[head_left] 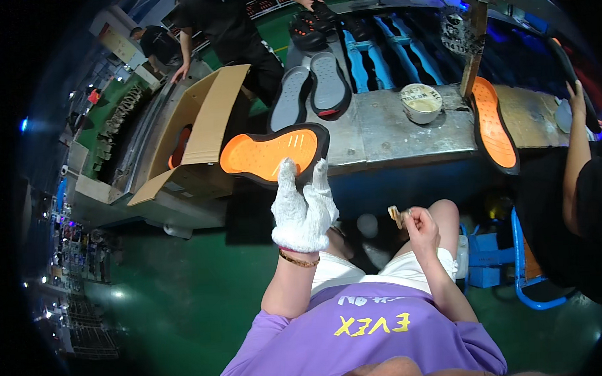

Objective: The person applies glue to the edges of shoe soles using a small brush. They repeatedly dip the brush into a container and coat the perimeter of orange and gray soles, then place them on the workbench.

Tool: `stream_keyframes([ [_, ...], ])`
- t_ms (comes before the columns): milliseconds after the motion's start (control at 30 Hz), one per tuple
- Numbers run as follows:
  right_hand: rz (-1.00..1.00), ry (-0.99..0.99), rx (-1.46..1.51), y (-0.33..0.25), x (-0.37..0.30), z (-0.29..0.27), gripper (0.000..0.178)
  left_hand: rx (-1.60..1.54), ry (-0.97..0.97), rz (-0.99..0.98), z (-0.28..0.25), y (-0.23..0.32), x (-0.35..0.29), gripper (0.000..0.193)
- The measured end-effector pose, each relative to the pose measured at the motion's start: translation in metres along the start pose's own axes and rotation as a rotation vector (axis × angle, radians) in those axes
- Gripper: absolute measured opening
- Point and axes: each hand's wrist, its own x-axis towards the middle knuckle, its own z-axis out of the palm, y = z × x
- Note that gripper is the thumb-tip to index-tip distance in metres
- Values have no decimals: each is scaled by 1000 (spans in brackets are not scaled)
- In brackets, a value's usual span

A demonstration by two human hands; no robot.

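My left hand [304, 211], in a white knit glove, grips the edge of a shoe sole [263, 156] with an orange inside and a black rim. The sole is held up level in front of the bench's near edge, its inner face showing. My right hand [423, 231] is bare and closed over my lap, pinching a small tan tool [399, 217] that looks like a short brush; its exact kind is hard to make out. Beyond the left hand, two grey shoe soles [329, 84] with black rims lie side by side on the bench.
A metal bench [379, 135] runs across ahead, carrying a white tub [422, 104] and another orange sole [494, 125]. An open cardboard box [209, 118] stands left. Blue shoe-shaped racks [359, 57] lie beyond. A co-worker's arm [576, 145] reaches in at right; other people stand behind the bench.
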Motion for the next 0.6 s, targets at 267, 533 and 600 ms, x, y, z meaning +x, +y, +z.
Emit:
stream_keyframes([
  [267, -223, 193, 263, -75, 47, -10, 11, 375, -3, 45, 5, -37, -9, 29],
  [533, -216, 168, 44, -14, 17, -22, 11, 713, 64, -153, -33, -34, 27, 29],
  [600, -81, 125, 123, 15, 7, -22, 10, 709, 99, -187, -46, -34, 40, 28],
])
